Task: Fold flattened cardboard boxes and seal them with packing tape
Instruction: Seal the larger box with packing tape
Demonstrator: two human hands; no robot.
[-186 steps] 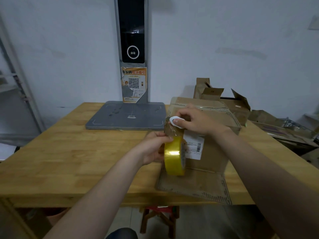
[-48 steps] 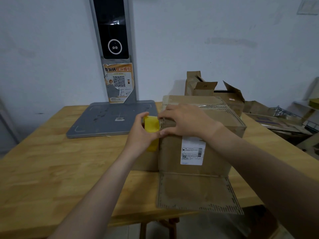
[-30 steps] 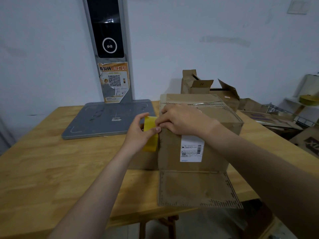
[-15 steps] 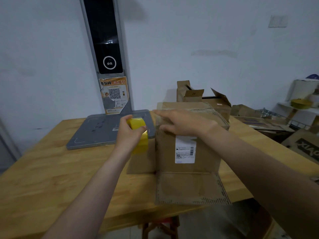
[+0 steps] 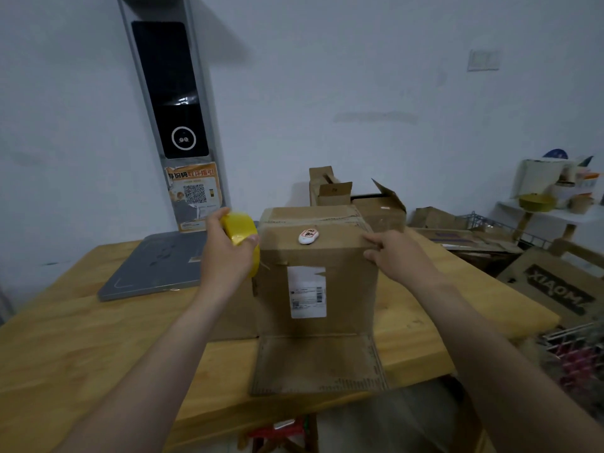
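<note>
Gripping the yellow tape roll (image 5: 240, 228) in your left hand (image 5: 225, 256) at the upper left edge of the cardboard box (image 5: 327, 289) standing on the wooden table (image 5: 81, 338), you rest your right hand's (image 5: 400, 256) relaxed fingers on its top right corner, likely to steady it for taping.

Seen from my remote station: a parcel-handling room rather than a home. What I take as evidence: a tall scanning kiosk (image 5: 170, 93) with a QR-code poster (image 5: 194, 194) and a grey platform (image 5: 160, 266) on a wooden table (image 5: 81, 338). A shipping label (image 5: 307, 291) is on the cardboard box (image 5: 346, 289), and used cartons (image 5: 382, 207) are heaped along the bare wall, one flattened carton (image 5: 555, 289) printed XIAOMI.
</note>
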